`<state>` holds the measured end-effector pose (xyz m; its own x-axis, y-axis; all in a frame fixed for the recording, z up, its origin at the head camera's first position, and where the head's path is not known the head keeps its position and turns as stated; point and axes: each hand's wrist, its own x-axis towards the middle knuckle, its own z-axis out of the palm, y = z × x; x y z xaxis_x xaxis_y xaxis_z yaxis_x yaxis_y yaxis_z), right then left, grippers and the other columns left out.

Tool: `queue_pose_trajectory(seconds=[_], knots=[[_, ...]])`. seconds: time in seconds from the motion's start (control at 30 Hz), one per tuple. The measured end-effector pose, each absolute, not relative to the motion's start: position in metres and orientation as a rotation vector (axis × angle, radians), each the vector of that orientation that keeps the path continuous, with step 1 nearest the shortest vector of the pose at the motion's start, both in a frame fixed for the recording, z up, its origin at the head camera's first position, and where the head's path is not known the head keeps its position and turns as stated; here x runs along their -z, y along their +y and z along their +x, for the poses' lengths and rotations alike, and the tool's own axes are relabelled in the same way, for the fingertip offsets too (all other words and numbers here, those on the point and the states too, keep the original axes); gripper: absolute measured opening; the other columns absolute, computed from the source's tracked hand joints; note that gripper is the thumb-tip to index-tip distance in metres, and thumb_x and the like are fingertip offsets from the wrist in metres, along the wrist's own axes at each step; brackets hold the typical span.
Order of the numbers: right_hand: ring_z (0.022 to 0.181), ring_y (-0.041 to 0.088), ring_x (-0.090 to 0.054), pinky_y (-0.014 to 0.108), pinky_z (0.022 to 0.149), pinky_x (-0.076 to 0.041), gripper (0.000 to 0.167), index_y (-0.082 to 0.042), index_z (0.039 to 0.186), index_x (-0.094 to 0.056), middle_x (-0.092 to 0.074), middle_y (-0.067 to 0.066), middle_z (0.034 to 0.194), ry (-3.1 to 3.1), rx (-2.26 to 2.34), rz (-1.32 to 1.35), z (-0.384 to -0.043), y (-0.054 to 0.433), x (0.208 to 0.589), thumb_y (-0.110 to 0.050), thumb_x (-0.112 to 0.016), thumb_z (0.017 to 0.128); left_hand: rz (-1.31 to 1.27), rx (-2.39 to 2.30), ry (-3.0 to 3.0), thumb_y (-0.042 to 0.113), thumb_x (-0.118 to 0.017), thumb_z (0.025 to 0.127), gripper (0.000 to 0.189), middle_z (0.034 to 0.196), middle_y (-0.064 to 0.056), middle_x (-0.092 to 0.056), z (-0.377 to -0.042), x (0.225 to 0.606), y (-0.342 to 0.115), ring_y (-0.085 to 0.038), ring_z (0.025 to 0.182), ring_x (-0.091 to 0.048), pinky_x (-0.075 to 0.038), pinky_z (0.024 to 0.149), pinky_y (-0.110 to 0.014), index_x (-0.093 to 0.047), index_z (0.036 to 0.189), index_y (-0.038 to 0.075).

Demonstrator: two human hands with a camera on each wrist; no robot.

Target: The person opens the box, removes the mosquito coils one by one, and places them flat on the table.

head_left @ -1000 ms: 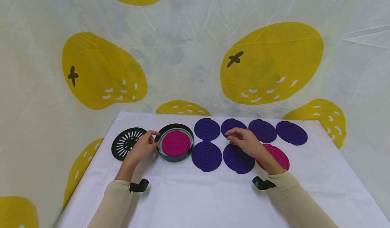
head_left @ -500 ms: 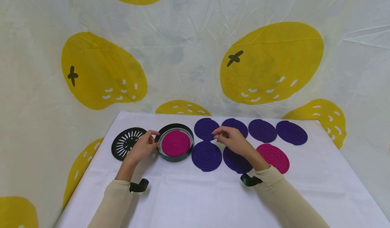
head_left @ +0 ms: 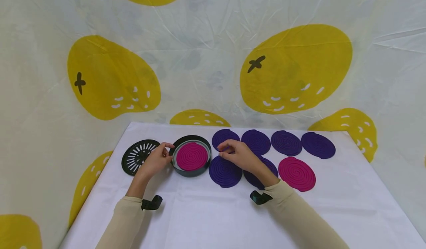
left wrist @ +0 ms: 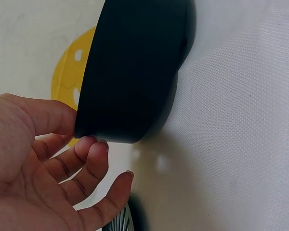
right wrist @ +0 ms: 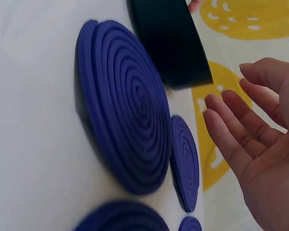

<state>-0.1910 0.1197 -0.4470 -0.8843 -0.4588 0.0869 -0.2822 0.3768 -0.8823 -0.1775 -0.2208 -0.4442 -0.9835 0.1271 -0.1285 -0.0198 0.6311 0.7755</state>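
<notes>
In the head view my left hand [head_left: 156, 162] holds the rim of a round dark container [head_left: 190, 173] at its left side. The left wrist view shows the thumb at the container's rim [left wrist: 135, 72] and fingertips against its wall. Inside lies a pink spiral coaster [head_left: 192, 156]. My right hand [head_left: 242, 155] hovers over two purple spiral coasters, a front one [head_left: 225, 175] and a back one [head_left: 223, 135]. It holds nothing; in the right wrist view its fingers [right wrist: 241, 130] are relaxed and spread, near the container.
A black slotted round lid [head_left: 131, 162] lies left of the container, partly behind my left hand. More purple coasters [head_left: 287, 142] lie flat to the right in two rows, with a pink coaster [head_left: 297, 174] at the front row's end. Everything rests on a white cloth [head_left: 199, 219].
My right hand has moved left over the purple coasters toward the container, uncovering the pink coaster at right. The left hand and the container have stayed in place.
</notes>
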Motion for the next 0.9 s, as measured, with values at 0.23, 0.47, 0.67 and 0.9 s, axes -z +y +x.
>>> queue_pose_trajectory(seconds=[0.23, 0.47, 0.67, 0.9], knots=[[0.106, 0.027, -0.07, 0.03, 0.088, -0.057, 0.03, -0.001, 0.122, -0.067, -0.069, 0.014, 0.121, 2.416, 1.55, -0.736, -0.191, 0.099, 0.448, -0.008, -0.071, 0.093, 0.076, -1.285, 2.672, -0.001, -0.061, 0.095, 0.041, 0.088, -0.008, -0.048, -0.176, 0.442, -0.22, -0.02, 0.078, -0.049, -0.042, 0.068, -0.033, -0.052, 0.135, 0.001], [0.102, 0.023, -0.071, 0.029, 0.084, -0.058, 0.029, -0.003, 0.121, -0.067, -0.069, 0.012, 0.119, 2.475, 1.522, -0.752, -0.194, 0.088, 0.448, -0.007, -0.069, 0.093, 0.092, -1.291, 2.682, -0.002, -0.062, 0.094, 0.041, 0.085, -0.007, -0.047, -0.175, 0.442, -0.221, -0.018, 0.076, -0.048, -0.041, 0.066, -0.031, -0.052, 0.133, 0.0], [0.1, 0.023, -0.071, 0.027, 0.081, -0.058, 0.028, 0.0, 0.12, -0.067, -0.069, 0.014, 0.117, 2.481, 1.562, -0.771, -0.196, 0.081, 0.445, -0.005, -0.069, 0.092, 0.09, -1.284, 2.685, -0.001, -0.062, 0.094, 0.041, 0.085, -0.007, -0.047, -0.175, 0.442, -0.22, -0.019, 0.076, -0.048, -0.041, 0.065, -0.031, -0.052, 0.134, 0.0], [0.101, 0.023, -0.071, 0.028, 0.08, -0.058, 0.027, 0.0, 0.119, -0.068, -0.07, 0.015, 0.116, 2.484, 1.549, -0.798, -0.198, 0.066, 0.441, -0.008, -0.071, 0.093, 0.078, -1.277, 2.689, 0.0, -0.062, 0.094, 0.041, 0.086, -0.007, -0.048, -0.176, 0.442, -0.219, -0.019, 0.077, -0.049, -0.041, 0.067, -0.033, -0.053, 0.134, 0.002]])
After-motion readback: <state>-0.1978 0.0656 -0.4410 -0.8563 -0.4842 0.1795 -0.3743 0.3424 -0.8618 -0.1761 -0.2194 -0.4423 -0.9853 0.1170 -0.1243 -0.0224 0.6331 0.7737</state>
